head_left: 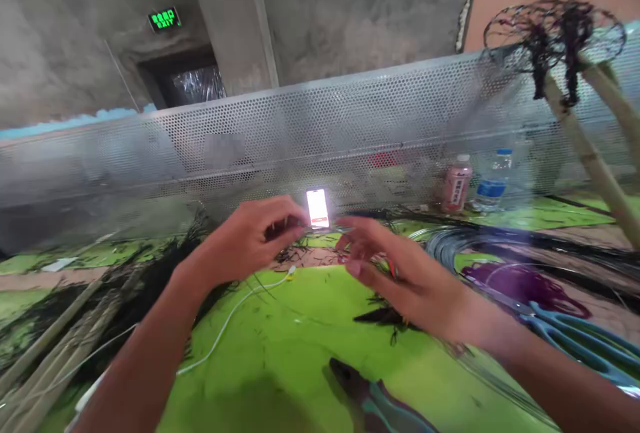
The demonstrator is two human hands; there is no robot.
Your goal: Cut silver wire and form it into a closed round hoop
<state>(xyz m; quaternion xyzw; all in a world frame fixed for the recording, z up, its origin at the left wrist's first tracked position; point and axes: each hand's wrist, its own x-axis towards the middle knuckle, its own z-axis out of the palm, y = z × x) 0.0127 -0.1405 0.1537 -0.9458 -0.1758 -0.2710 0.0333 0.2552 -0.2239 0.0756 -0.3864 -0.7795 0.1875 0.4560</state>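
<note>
A phone (pixel 318 208) with a lit screen stands upright against the perforated metal panel (pixel 250 133). My left hand (pixel 250 240) is just left of the phone, its fingers curled with the thumb toward the fingertips around something dark and thin. My right hand (pixel 395 270) hovers to the lower right of the phone with its fingers spread and slightly blurred, holding nothing. A white cable (pixel 235 306) runs across the green mat (pixel 300 340) toward the phone, passing under my left wrist.
Teal-handled pliers (pixel 370 400) lie at the near edge, blue scissors (pixel 575 333) to the right. Coiled grey wire (pixel 450 246), a purple bundle (pixel 520 283), a pink bottle (pixel 456 185) and a water bottle (pixel 493 183) sit at the right. Bamboo sticks (pixel 50 346) lie at the left.
</note>
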